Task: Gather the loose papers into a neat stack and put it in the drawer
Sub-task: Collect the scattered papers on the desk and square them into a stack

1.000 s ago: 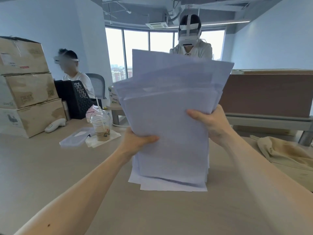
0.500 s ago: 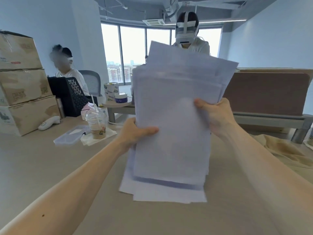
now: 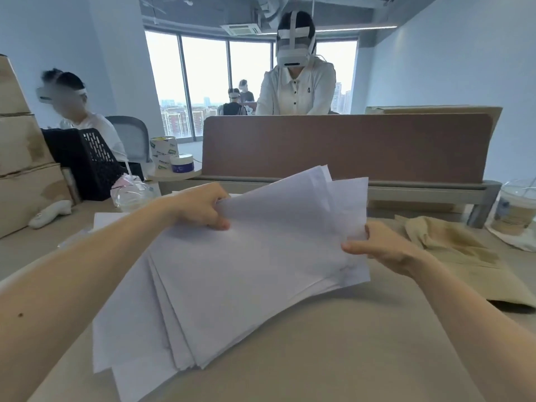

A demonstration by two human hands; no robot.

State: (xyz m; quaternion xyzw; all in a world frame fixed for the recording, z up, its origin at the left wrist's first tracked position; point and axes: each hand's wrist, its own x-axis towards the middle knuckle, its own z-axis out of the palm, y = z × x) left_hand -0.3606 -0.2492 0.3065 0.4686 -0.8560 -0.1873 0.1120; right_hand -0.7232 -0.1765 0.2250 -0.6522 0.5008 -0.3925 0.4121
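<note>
Head view: we see the beige surface (image 3: pixel 348 358) filling the lower frame. Over its middle a fanned, uneven stack of papers (image 3: pixel 255 280) slants from 7 o'clock towards 1 o'clock. A crumpled tan cloth (image 3: pixel 452 245) lies at 3 o'clock. Our left hand (image 3: pixel 200 207) has its grip pinching the stack's edge at 11 o'clock, and our right hand (image 3: pixel 380 248) pinches the edge at 3 o'clock, thumb on top.

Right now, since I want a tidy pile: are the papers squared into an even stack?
No, the papers fan out with staggered corners at both ends.
</note>
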